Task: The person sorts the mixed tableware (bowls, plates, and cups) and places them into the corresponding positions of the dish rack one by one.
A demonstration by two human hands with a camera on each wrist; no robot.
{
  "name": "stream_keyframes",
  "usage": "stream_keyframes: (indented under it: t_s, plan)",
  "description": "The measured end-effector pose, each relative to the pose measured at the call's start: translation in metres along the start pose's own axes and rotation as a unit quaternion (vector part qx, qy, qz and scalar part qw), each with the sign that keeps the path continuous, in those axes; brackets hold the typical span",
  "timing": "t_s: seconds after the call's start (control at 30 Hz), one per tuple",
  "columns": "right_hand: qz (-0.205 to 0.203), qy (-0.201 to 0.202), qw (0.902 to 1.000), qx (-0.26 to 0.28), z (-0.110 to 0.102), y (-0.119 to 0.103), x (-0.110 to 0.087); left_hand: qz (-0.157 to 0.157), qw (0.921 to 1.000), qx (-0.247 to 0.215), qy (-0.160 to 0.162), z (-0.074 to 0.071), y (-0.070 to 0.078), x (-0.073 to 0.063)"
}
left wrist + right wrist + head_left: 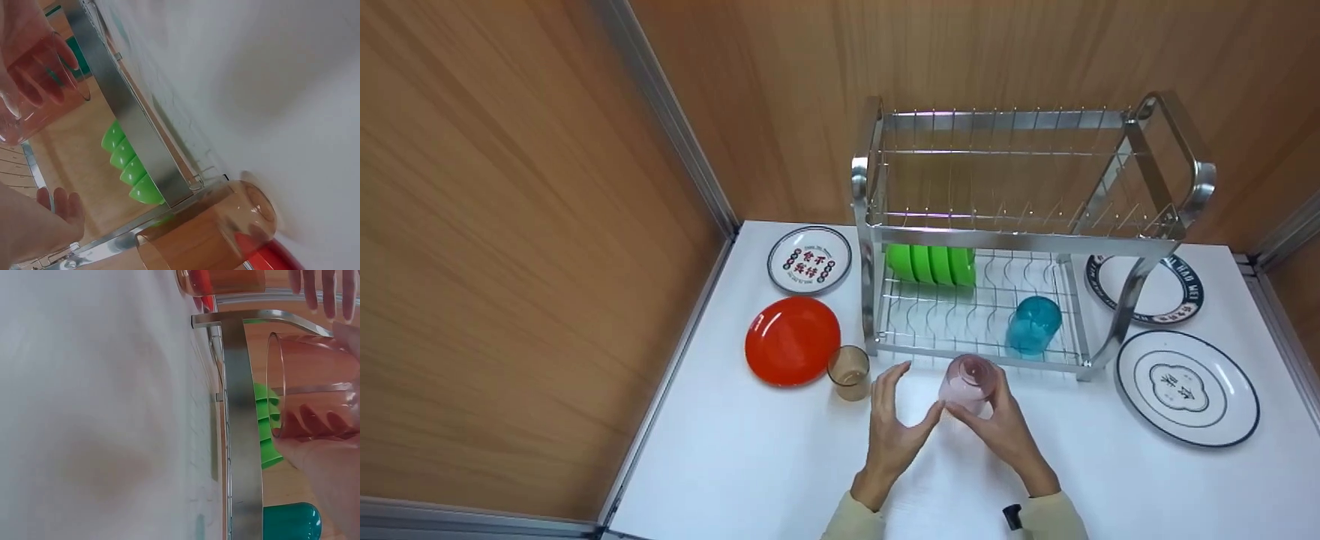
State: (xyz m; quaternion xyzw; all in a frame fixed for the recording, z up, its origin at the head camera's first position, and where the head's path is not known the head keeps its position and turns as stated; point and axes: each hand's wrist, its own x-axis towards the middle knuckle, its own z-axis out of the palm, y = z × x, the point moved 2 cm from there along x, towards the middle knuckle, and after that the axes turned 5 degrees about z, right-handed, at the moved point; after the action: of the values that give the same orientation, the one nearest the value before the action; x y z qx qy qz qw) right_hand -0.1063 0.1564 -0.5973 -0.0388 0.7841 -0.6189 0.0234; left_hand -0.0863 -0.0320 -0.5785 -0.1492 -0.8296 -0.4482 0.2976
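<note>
My right hand (pixel 999 424) grips a clear pink glass (pixel 966 381), fingers around its side, in front of the rack. The glass is upside down, its rim facing the white table in the right wrist view. My left hand (pixel 894 431) is held just left of it with fingers spread and nothing in its grasp; its thumb tip comes close to the right thumb. Beside the left fingers an amber glass (pixel 849 373) stands upright on the table. In the left wrist view the pink glass (pixel 42 87) shows the right fingers through its wall.
A two-tier metal dish rack (pixel 1020 241) stands behind the hands. Its lower tier holds several green bowls (pixel 931 265) on edge and a teal glass (pixel 1035 324). Left lie a red plate (pixel 793 341) and a patterned plate (pixel 810 260); right, a dark-rimmed plate (pixel 1147 289) and an oval plate (pixel 1187 388).
</note>
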Motion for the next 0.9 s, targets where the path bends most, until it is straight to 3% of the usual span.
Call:
stream_keyframes:
  t_s: [0.27,0.4,0.57,0.9]
  plan:
    - [0.0,0.02,0.9998,-0.003,-0.006,-0.002,0.014,0.001,0.9929,0.054,0.106,-0.018,-0.015,-0.005]
    - [0.012,0.022,0.9997,0.005,-0.007,-0.021,0.015,-0.009,0.9865,0.07,0.147,-0.029,-0.023,-0.006]
    - [0.015,0.025,0.9996,0.006,-0.009,-0.038,0.017,-0.049,0.9803,0.077,0.175,-0.035,-0.031,-0.007]
    - [0.002,0.047,0.9985,0.027,-0.013,-0.007,0.042,-0.152,0.9694,0.022,0.191,-0.036,-0.048,-0.009]
